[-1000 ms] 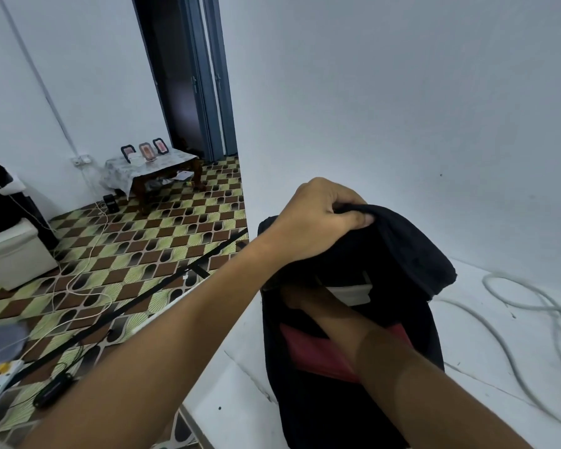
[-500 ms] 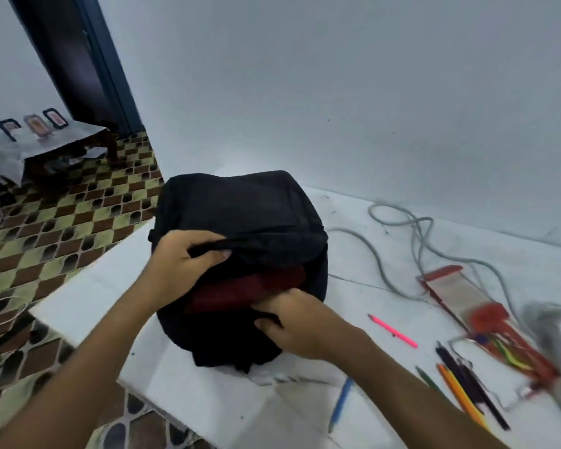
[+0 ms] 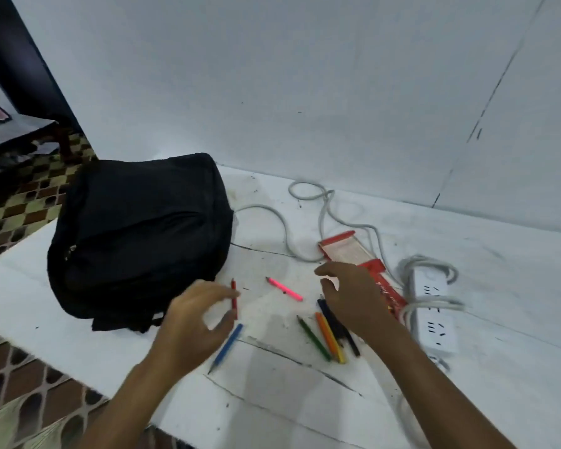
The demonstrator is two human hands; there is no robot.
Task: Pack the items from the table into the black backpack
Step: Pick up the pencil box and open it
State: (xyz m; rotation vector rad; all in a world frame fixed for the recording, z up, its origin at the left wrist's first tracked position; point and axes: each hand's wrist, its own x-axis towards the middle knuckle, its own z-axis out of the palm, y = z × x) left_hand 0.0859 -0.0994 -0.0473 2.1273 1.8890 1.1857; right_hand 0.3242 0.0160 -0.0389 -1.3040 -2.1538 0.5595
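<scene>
The black backpack (image 3: 136,238) lies on the left of the white table (image 3: 272,403), its top flap down. Loose coloured pencils lie to its right: a red one (image 3: 234,306), a pink one (image 3: 284,289), a blue one (image 3: 227,346), and a bunch with a green (image 3: 313,338) and an orange pencil (image 3: 327,335). My left hand (image 3: 198,322) is beside the red pencil, thumb and fingers apart, index fingertip at the pencil. My right hand (image 3: 350,296) hovers with loosely curled fingers over the bunch and partly covers a red pencil box (image 3: 344,249). Neither hand holds anything.
A white power strip (image 3: 434,319) with coiled cable lies at the right; its grey cord (image 3: 285,228) loops toward the wall behind the backpack. The table edge runs along the left above a patterned tile floor (image 3: 20,202). A low side table (image 3: 17,134) stands far left.
Both hands have let go of the backpack and moved right to the pencils. The backpack opening, which showed a red item inside, is now covered. The view has swung right.
</scene>
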